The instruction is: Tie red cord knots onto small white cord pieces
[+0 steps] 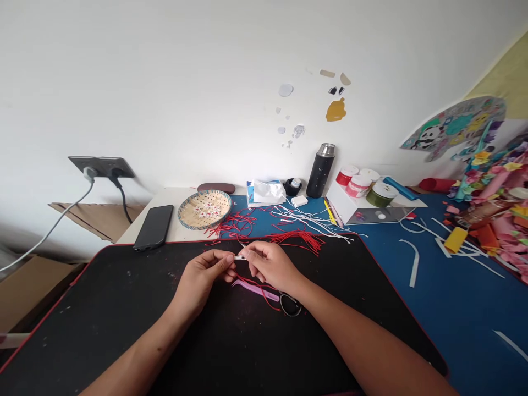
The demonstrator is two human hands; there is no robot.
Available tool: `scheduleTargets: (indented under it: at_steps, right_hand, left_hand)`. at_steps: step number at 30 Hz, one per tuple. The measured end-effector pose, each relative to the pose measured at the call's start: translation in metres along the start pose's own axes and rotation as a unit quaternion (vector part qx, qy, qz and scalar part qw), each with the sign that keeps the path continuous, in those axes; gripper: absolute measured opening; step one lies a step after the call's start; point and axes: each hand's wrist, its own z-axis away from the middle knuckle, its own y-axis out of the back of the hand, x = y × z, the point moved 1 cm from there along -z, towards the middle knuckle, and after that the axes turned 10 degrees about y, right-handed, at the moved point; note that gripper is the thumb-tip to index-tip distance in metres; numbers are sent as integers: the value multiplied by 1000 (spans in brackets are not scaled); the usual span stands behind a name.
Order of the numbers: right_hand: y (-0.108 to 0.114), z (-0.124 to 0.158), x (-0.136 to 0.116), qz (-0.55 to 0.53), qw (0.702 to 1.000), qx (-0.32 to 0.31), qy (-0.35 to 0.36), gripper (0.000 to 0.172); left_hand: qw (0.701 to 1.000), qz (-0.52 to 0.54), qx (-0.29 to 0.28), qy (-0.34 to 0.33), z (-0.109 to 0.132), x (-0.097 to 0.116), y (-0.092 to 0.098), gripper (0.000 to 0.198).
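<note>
Above the black mat (231,341), my left hand (210,269) pinches a small white strip-like piece (239,257) between thumb and fingers. At the other end of this piece, the thumb and fingers of my right hand (268,264) are closed on it; its exact kind is too small to make out. A thin red cord (266,284) trails below my hands. Under them on the mat lie pink tweezers (258,289) with a curved tip. Beside my right wrist shows the dark ring handle of scissors (291,305), the rest partly hidden.
Red cords (297,239) and white cords (317,220) lie behind the mat, near a woven basket (205,209). A phone (154,226) rests left. Farther back stand a tissue box (266,192), a black flask (322,170) and cord spools (381,193). Paper flowers (487,165) fill the right.
</note>
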Motion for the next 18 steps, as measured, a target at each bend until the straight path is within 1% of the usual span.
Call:
scheduleTargets:
  at_steps: [3,6,13,18]
  right_hand:
    - [4,-3,2,-17,999,31,2,31]
    - [7,-4,4,-7,999,40,15,31]
    - [6,-1,5,101,993,29,56,18]
    - [4,1,2,169,981,16,91,14]
  left_hand:
    - [1000,21,5,0,-2,1,0,38]
    - [999,35,3,3,-3,1,1,37]
    - [998,58,6,33,-2,0,3,42]
    - [997,65,-4,50,-3,3,3,39]
